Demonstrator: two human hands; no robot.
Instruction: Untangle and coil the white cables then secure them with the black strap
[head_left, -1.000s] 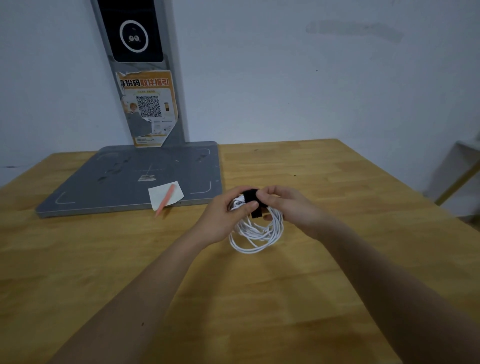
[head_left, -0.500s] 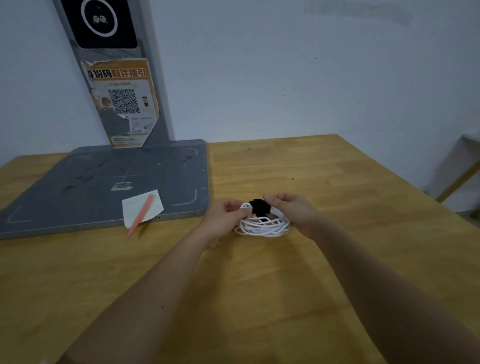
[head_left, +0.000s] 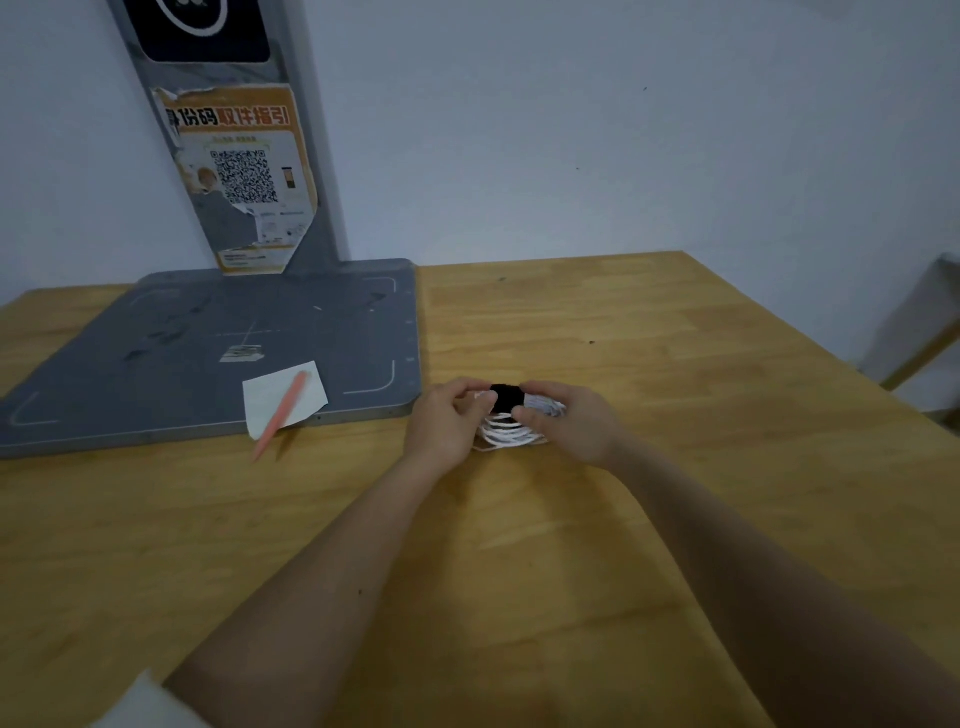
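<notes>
Cables (head_left: 511, 432): white, coiled into a small bundle, held between both hands low over the wooden counter (head_left: 675, 364), just right of the grey base plate (head_left: 208, 343); whether the bundle's underside touches the wood cannot be told. Head view, only view. Strap (head_left: 506, 398): black, wrapped across the top of the coil, sitting between the two thumbs. Left hand (head_left: 448, 423): grip curled onto the left side of the coil, thumb and fingertips pinching the cables beside the strap. Right hand (head_left: 576, 422): grip curled onto the right side, fingers closed over the loops, thumb at the strap's edge. Loops fan out below the strap, toward the camera, several strands visible between the hands. Both forearms reach in from the lower edge of the frame. Plate lies flat on the counter at left, an upright grey post (head_left: 291, 130) rising from its back edge against the wall. Orange poster (head_left: 241, 176) with a QR code is stuck on the post. White paper slip (head_left: 270, 400) lies at the plate's near edge, an orange pen (head_left: 280, 415) across it, tip overhanging onto the counter. Image slightly blurred.
</notes>
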